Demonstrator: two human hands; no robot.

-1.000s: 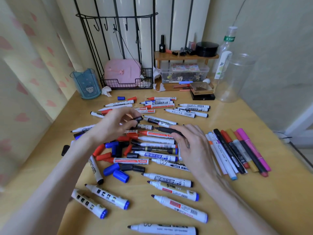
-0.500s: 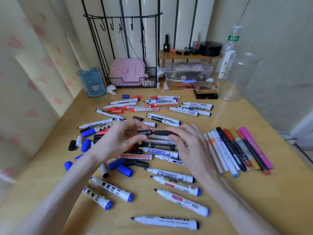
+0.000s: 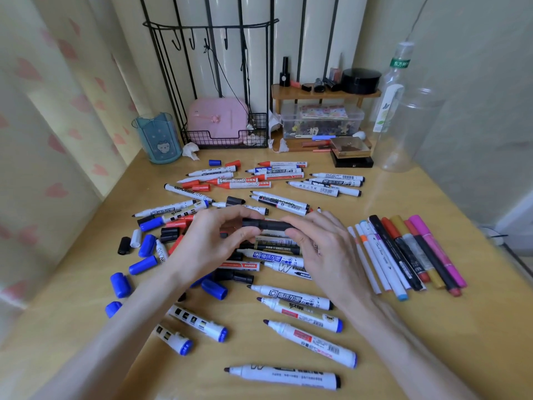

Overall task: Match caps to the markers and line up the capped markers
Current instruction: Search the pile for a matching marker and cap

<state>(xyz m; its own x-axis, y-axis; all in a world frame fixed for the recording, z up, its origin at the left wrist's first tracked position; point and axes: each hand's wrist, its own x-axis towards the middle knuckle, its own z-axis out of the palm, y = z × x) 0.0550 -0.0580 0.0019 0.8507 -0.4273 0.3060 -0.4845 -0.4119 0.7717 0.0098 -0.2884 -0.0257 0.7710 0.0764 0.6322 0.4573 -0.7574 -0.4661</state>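
Note:
Both hands hold one black marker level above the pile at the table's middle. My left hand pinches the black cap at the marker's left end. My right hand grips the marker's body from the right. Many uncapped white markers lie scattered under and around the hands. Loose blue caps, red caps and black caps lie to the left. A row of capped coloured markers lies side by side on the right.
At the back stand a blue pen cup, a black wire rack with a pink box, a small wooden shelf, a clear plastic box and a clear bottle. A curtain hangs along the left.
My left hand brought a black cap from the far pile to the black marker in my right hand. Both hands now sit closer together, with the cap against the marker's end.

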